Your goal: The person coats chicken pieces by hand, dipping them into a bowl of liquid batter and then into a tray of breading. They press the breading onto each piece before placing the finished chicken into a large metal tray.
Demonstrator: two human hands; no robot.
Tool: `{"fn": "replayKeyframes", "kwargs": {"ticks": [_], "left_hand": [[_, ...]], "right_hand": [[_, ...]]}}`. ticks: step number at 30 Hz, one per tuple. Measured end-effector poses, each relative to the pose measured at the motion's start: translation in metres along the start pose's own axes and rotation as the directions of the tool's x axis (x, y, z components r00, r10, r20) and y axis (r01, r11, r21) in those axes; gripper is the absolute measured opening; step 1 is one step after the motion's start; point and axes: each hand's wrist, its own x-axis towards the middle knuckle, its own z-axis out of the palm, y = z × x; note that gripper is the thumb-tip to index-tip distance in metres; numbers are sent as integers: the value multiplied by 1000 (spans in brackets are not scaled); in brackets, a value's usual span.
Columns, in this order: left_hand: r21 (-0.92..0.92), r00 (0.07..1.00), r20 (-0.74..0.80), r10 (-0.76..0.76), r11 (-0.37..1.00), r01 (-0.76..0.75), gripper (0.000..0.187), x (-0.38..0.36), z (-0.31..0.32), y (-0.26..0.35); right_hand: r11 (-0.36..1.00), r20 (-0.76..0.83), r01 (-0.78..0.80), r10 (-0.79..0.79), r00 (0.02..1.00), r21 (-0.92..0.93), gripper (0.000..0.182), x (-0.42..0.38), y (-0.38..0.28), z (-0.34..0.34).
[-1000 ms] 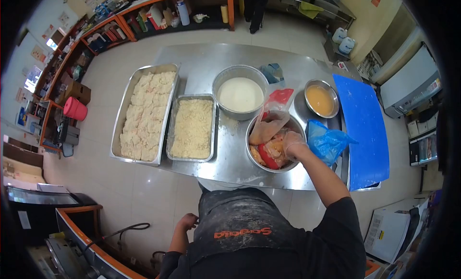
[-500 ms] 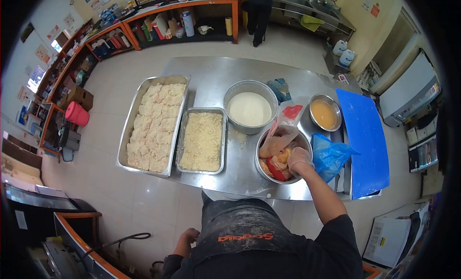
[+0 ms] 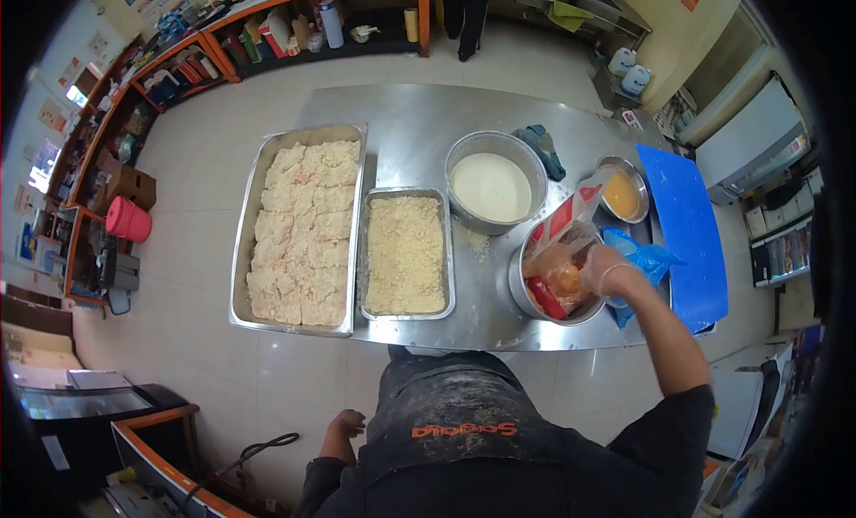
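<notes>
My right hand (image 3: pixel 608 270), in a clear plastic glove, reaches into a deep metal pot (image 3: pixel 517 291) from its right side. Its fingers are bent down among pieces of raw meat (image 3: pixel 566 277); what they grip is hidden. A clear plastic bag with red print (image 3: pixel 571 219) stands up out of the pot beside the hand, and more red shows low inside. My left hand (image 3: pixel 349 422) hangs beside my apron, away from the table, fingers loosely bent and slightly apart, holding nothing.
On the steel table (image 3: pixel 401 108) are a large tray of coated pieces (image 3: pixel 236 277), a smaller tray of crumbs (image 3: pixel 451 291), a pan of white liquid (image 3: pixel 490 188), a bowl of orange liquid (image 3: pixel 621 195), a blue bag (image 3: pixel 655 255) and a blue board (image 3: pixel 687 242). A person (image 3: pixel 464 19) stands beyond.
The view has shifted, so the table's things sit further right. My right hand stays at the pot, now nearer its right rim, and the printed bag stands higher. The left hand still hangs.
</notes>
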Motion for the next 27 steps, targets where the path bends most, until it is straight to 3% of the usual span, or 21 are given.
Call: {"fn": "replayKeyframes", "kwargs": {"ticks": [1,4,7,9,11,12,13,14,16,19,20,21,22,25,27], "left_hand": [[-94,998,36,-57,994,60,38,1,-1,-12],[-112,979,138,-152,979,168,45,-4,-33,-15],[116,1000,16,-5,993,3,40,-10,-44,-34],[-216,985,73,-156,962,168,35,-19,-69,-37],[-464,950,156,-269,830,311,33,-34,-77,-37],[-554,933,180,-312,751,358,33,-39,-82,-43],[-665,899,250,-359,611,429,35,-41,-86,-47],[-749,858,319,-404,448,489,37,-43,-92,-49],[-610,860,317,-400,609,508,37,-61,-108,-49],[-533,859,347,-377,674,511,38,-74,-107,-83],[-565,857,354,-373,645,514,38,-72,-94,-110],[-622,810,368,-457,526,580,39,-73,-98,-105],[-677,754,379,-536,396,621,39,-75,-102,-100],[-769,762,330,-557,309,559,40,-84,-132,-62],[-769,802,290,-522,372,520,41,-75,-135,-46]], "right_hand": [[999,-4,-35,35,999,17,27,-11,-17,-20],[990,124,-40,56,991,-132,29,-22,-50,-69],[962,221,135,-81,972,-239,32,12,-25,-50],[978,275,178,-143,951,-107,28,27,1,-37],[991,286,34,-71,956,132,24,23,12,-23],[949,275,-120,37,961,291,22,19,13,-19],[861,270,-258,148,952,439,21,15,16,-17],[686,292,-354,211,933,636,18,14,23,-10],[195,360,-426,301,883,883,13,20,37,22],[503,216,-343,294,931,794,27,53,74,99],[674,133,-326,322,937,663,28,66,76,112],[812,48,-307,328,944,497,30,76,68,117],[878,14,-300,318,948,374,30,79,62,123],[949,2,-294,296,955,113,32,57,19,94],[973,-15,-210,210,978,-99,30,73,41,121]]}}
